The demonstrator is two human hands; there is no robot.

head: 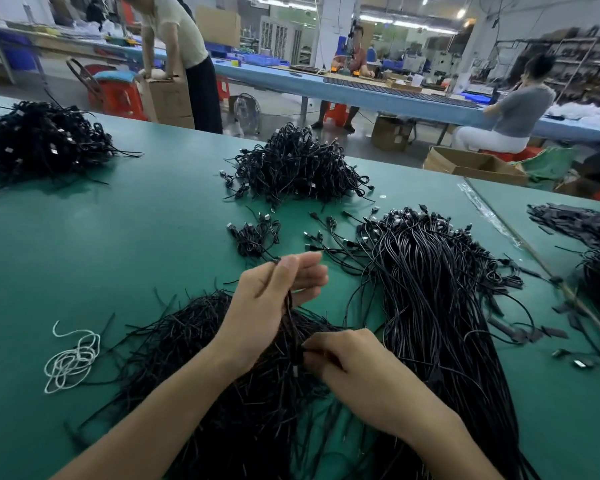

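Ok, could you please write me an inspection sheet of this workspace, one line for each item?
Surface: green table, with cable piles spread over it.
Job's things: folded black cable stretched between both hands, above a pile of short black ties.
Clutter: white string at left; loose connectors at right.
Grippers: left hand pinches the cable's top; right hand pinches its lower part.
Cables: long straight bundle at right; centre heap and far-left heap, both tangled.
Surroundings: blue bench with people working, cardboard box, floor fan.
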